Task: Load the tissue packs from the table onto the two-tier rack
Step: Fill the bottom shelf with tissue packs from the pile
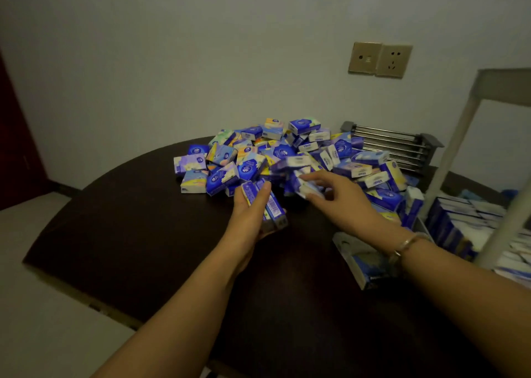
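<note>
With our left hand (253,205) hugging a few tissue packs (265,205), our right hand (330,189) should pinch the blurry pack (306,186) at twelve o'clock firmly.

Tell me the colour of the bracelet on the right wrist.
Gold-toned metal, seen in the head view: bracelet.

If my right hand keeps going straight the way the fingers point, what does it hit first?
The right hand already pinches a blurred tissue pack. Going straight on, it would most likely meet the pile of tissue packs just behind; depth is uncertain.
</note>
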The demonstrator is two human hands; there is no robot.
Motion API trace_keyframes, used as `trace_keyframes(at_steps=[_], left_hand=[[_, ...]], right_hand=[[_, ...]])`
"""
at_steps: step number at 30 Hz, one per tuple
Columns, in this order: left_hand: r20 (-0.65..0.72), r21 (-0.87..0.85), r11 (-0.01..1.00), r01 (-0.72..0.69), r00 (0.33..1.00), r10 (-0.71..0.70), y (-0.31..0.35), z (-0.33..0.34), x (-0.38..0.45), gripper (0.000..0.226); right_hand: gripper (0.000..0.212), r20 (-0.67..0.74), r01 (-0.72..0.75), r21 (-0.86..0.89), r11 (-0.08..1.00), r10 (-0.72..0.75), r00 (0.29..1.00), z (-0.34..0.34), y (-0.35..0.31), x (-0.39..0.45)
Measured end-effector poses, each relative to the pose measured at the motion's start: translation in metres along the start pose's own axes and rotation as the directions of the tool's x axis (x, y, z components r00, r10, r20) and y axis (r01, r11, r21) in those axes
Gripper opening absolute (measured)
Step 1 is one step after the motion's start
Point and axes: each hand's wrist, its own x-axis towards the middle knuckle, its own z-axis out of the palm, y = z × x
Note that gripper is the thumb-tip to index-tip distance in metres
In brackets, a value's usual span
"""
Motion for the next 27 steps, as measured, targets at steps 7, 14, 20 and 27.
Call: trace_keyframes(at_steps=[7,14,20,27], left_hand=[[0.213,-0.293,0.936,0.194,0.968,-0.134,-0.001,0.045,-0.039,0.072],[0.442,-0.25,0.931,0.267,0.886,-0.136,0.016,0.103,-0.105,0.043],[0.488,-0.181,0.946,0.271,0.859,-0.153,0.018,0.157,-0.145,0.041],[0.517,0.103,0.991,0.087,0.846,-0.128,-0.002,0.213,-0.155,0.068]], right_hand=[[0.041,0.067,0.133,0.255,0.958,-0.155,0.986,-0.045,-0.038,-0.083],[0.071,-0.046,0.174,0.131,0.976,-0.17,0.984,-0.094,-0.05,-0.149],[0.085,-0.257,0.038,0.134,0.99,-0.003,0.966,-0.114,-0.039,-0.191],[0.064,-0.405,-0.089,0.354,0.931,0.238,0.883,-0.162,-0.011,-0.222]])
